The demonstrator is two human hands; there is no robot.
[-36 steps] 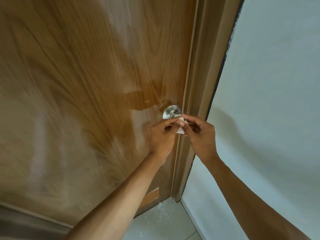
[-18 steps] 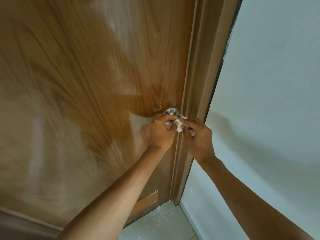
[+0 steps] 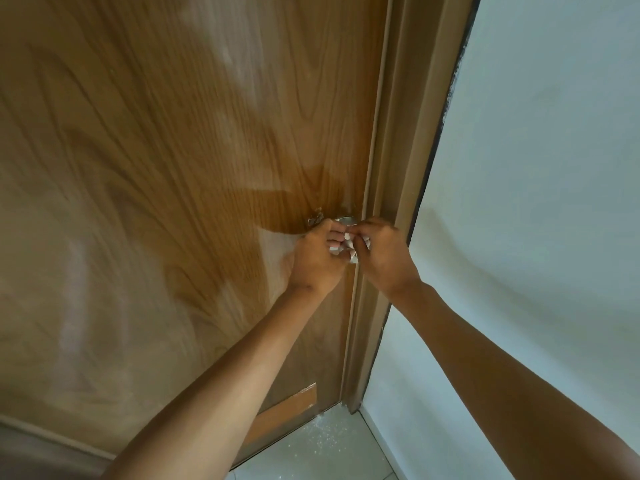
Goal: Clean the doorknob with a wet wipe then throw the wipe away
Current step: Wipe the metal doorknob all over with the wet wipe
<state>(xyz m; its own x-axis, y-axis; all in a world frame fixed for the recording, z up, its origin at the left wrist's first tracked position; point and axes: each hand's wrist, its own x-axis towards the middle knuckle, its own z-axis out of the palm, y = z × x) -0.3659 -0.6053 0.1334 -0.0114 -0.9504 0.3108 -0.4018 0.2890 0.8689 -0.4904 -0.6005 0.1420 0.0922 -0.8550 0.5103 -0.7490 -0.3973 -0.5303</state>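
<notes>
Both hands moved up onto the knob [image 3: 347,221] since a second ago: left hand [image 3: 317,261] and right hand [image 3: 382,259] fingers pinched on the wipe [image 3: 337,250] at 6 o'clock below it, wiping underway.

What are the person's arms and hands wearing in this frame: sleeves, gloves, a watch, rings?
Nothing that shows. Both forearms are bare from the bottom edge of the frame up to the wrists, with no sleeve cuffs in view. The left hand and right hand have no gloves; no watch, bracelet or ring is visible on the backs that face the camera. The fingernails look short and unpainted.
</notes>
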